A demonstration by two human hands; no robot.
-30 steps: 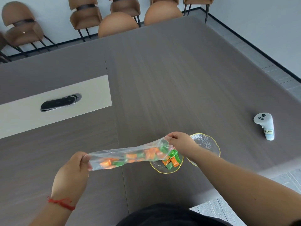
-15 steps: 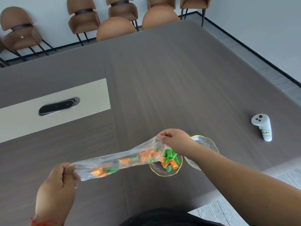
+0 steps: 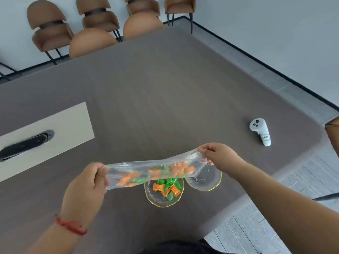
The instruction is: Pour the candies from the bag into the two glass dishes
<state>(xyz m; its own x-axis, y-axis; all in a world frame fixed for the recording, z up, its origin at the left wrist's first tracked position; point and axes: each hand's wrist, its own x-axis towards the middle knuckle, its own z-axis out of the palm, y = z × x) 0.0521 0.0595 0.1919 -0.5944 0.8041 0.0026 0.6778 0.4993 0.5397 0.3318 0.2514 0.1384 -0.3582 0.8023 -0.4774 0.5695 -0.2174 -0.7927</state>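
Left hand (image 3: pixel 86 184) and right hand (image 3: pixel 218 154) each grip an end of a candy bag (image 3: pixel 154 171) above two glass dishes (image 3: pixel 164 196) on the counter (image 3: pixel 165 99).

Before me: grey-brown table (image 3: pixel 165 99); white handheld controller (image 3: pixel 260 131) with a handwritten label, lying near my right edge; pale inset panel (image 3: pixel 60 129) holding a black oblong socket cover (image 3: pixel 25 144); brown chairs (image 3: pixel 49 32) along the far wall.
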